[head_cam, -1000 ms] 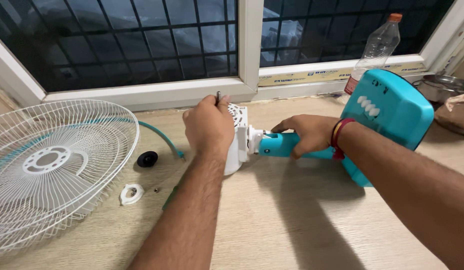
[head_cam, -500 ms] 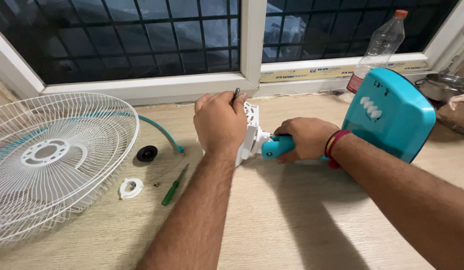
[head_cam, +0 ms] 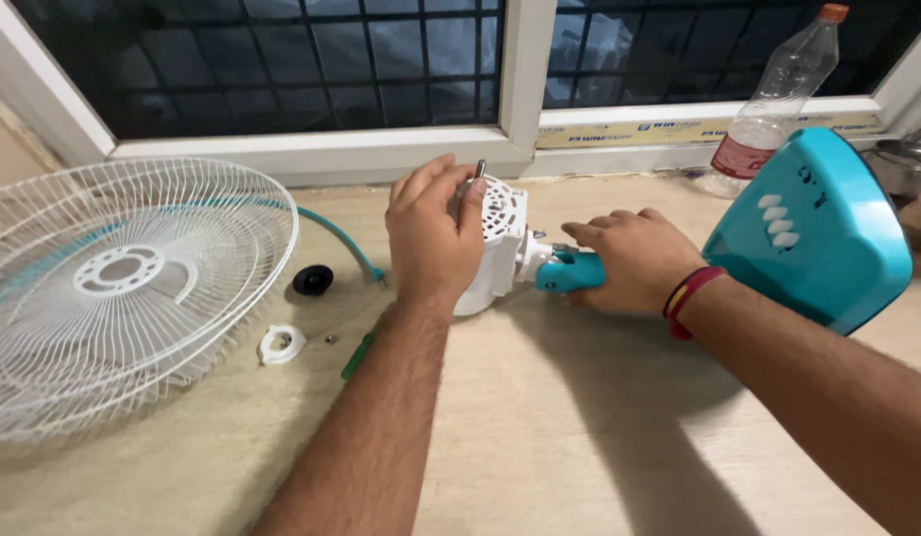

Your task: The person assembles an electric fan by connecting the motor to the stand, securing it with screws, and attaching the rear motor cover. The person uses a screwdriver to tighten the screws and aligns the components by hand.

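Note:
A table fan lies on its side on the wooden counter. My left hand (head_cam: pixel 432 233) wraps over the white motor housing (head_cam: pixel 498 243), its fingers pinching the metal motor shaft (head_cam: pixel 477 171) that sticks up. My right hand (head_cam: pixel 629 260), with red thread bands at the wrist, grips the teal neck (head_cam: pixel 567 272) just behind the motor. The teal base (head_cam: pixel 816 230), with white push buttons, tilts up at the right.
A white wire fan guard (head_cam: pixel 123 283) lies at the left, over a teal blade. Near it are a black knob (head_cam: pixel 312 280), a white ring nut (head_cam: pixel 282 343), a small screw (head_cam: pixel 329 339) and a green screwdriver (head_cam: pixel 359 354). A plastic bottle (head_cam: pixel 778 94) stands on the window sill.
The view has shifted, so everything sits a little lower-left to right. My left fingers have turned on the shaft, and my right hand has slid closer to the motor end of the neck.

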